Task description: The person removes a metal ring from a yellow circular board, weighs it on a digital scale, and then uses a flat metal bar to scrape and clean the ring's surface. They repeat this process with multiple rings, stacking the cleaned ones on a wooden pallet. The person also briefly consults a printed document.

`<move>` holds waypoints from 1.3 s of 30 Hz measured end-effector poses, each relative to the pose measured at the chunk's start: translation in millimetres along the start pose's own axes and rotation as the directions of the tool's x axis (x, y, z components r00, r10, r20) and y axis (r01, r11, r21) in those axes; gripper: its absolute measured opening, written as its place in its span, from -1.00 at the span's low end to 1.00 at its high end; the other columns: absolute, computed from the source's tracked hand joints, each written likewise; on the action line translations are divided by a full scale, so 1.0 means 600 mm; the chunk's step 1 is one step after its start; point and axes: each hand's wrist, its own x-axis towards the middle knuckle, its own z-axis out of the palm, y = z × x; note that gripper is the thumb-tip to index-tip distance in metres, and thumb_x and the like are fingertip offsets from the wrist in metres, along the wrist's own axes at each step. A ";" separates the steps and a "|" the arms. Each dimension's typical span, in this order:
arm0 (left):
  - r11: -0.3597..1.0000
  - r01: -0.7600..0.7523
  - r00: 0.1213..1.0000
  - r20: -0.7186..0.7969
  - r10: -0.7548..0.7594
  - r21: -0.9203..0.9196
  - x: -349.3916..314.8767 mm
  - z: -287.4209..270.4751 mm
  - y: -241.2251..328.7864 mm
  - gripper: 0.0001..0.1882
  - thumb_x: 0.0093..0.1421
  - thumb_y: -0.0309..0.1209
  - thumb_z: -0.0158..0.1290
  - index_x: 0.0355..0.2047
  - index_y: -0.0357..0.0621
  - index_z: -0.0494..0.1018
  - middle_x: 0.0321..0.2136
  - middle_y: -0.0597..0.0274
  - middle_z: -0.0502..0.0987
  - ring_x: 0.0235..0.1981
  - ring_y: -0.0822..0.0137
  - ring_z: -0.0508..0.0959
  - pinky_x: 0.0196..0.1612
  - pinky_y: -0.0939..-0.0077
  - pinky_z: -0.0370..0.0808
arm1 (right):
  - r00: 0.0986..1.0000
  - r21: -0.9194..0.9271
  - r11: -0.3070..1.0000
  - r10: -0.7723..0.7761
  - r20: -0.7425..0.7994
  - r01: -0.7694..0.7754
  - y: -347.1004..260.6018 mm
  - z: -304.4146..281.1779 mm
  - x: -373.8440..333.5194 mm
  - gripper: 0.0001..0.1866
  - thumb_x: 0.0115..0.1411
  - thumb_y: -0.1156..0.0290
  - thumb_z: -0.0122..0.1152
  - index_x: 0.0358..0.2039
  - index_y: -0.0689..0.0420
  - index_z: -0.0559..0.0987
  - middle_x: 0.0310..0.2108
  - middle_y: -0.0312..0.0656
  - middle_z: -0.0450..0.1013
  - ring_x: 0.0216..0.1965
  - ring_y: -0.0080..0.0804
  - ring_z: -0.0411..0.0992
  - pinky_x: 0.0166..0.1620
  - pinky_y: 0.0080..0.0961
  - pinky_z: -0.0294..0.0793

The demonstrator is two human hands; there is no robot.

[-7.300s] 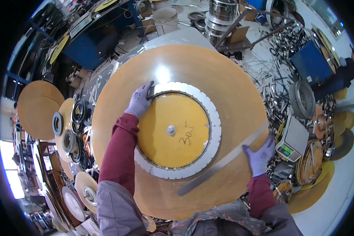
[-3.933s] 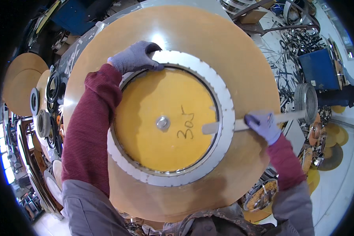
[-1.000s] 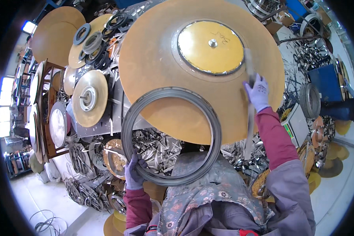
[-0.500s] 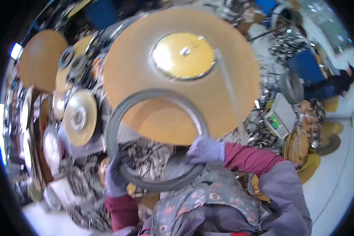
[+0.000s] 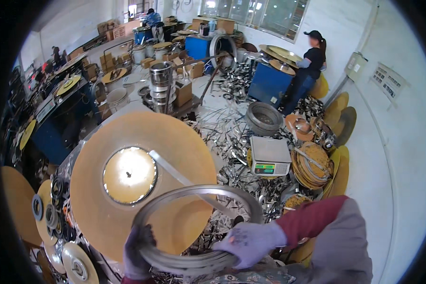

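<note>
A wide grey metal ring (image 5: 208,190), which looks like a coil of wound strip, is held tilted in front of me. My left hand (image 5: 139,253), in a pale purple glove with dark fingertips, is closed round its left side. On the near right side, my right hand (image 5: 253,241) in a matching glove grips the ring's rim. Beyond the ring lies a large tan disc (image 5: 94,137), partly covered by the ring's far edge. At its middle sits a shiny round yellowish plate (image 5: 128,177). A narrow pale strip (image 5: 173,169) runs from that plate towards the ring.
A scale with a green display (image 5: 270,154) stands to the right, beside stacked round discs (image 5: 312,165). Metal scraps (image 5: 236,165) cover the floor. Farther off are more grey coils (image 5: 264,118), a blue drum (image 5: 270,85) and a person (image 5: 312,61) beside it.
My view has swung up and to the right, bringing the room, scale and co-worker into clearer sight. The ring now looks more tilted, still in both hands.
</note>
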 end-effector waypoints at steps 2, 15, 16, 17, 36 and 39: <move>0.980 0.193 0.953 0.243 -0.179 -0.037 0.072 0.054 -0.039 -0.34 0.32 0.11 -0.11 -0.01 -0.34 0.41 -0.29 0.08 0.56 -0.29 0.29 0.57 -0.19 0.51 0.52 | 0.986 -0.003 0.986 0.164 0.039 -0.164 0.020 -0.051 -0.063 -0.34 0.04 0.07 0.27 0.04 0.24 0.35 -0.36 -0.01 0.51 -0.28 -0.08 0.52 -0.17 -0.28 0.49; -0.580 0.133 0.800 0.258 0.541 0.804 0.502 0.125 -0.322 -0.25 0.26 -0.07 -0.02 0.33 -0.22 0.07 0.35 -0.19 0.00 0.36 -0.16 0.00 0.38 -0.03 -0.14 | 0.539 0.402 0.472 0.839 0.066 -0.784 0.615 -0.237 -0.410 -0.52 -0.02 0.18 0.27 -0.18 0.30 0.54 -0.44 0.07 0.53 -0.39 -0.13 0.55 -0.27 -0.33 0.53; -0.575 0.136 0.793 0.259 0.551 0.807 0.505 0.122 -0.327 -0.25 0.26 -0.07 -0.03 0.34 -0.21 0.06 0.35 -0.19 -0.01 0.37 -0.15 -0.02 0.38 -0.03 -0.14 | 0.542 0.375 0.502 0.840 0.001 -0.779 0.669 -0.242 -0.425 -0.53 -0.02 0.20 0.27 -0.18 0.29 0.55 -0.43 0.06 0.53 -0.37 -0.14 0.55 -0.26 -0.33 0.53; -0.580 0.104 0.765 0.308 0.566 0.808 0.506 0.121 -0.331 -0.28 0.28 -0.10 -0.06 0.34 -0.19 0.05 0.35 -0.19 -0.02 0.37 -0.15 -0.03 0.38 -0.02 -0.13 | 0.545 0.350 0.528 0.837 -0.057 -0.774 0.718 -0.240 -0.438 -0.55 -0.03 0.21 0.27 -0.19 0.28 0.55 -0.41 0.06 0.53 -0.36 -0.14 0.55 -0.24 -0.33 0.53; -0.633 0.164 0.812 0.260 0.522 0.756 0.528 0.152 -0.336 -0.35 0.31 -0.20 -0.15 0.35 -0.20 0.04 0.36 -0.17 -0.02 0.36 -0.15 -0.01 0.37 0.02 -0.09 | 0.481 -0.071 0.489 0.805 -0.347 -0.870 1.183 0.105 -0.412 -0.43 -0.06 0.11 0.38 -0.08 0.13 0.47 -0.21 -0.11 0.52 -0.13 -0.18 0.50 -0.05 -0.29 0.45; -0.605 0.114 0.803 0.285 0.523 0.788 0.527 0.148 -0.336 -0.36 0.31 -0.23 -0.14 0.34 -0.21 0.06 0.35 -0.17 0.00 0.36 -0.15 0.01 0.37 0.02 -0.08 | 0.462 0.002 0.486 0.833 -0.304 -0.874 1.226 0.189 -0.393 -0.35 -0.09 0.10 0.41 -0.01 0.15 0.47 -0.12 -0.06 0.50 -0.06 -0.18 0.47 0.04 -0.29 0.40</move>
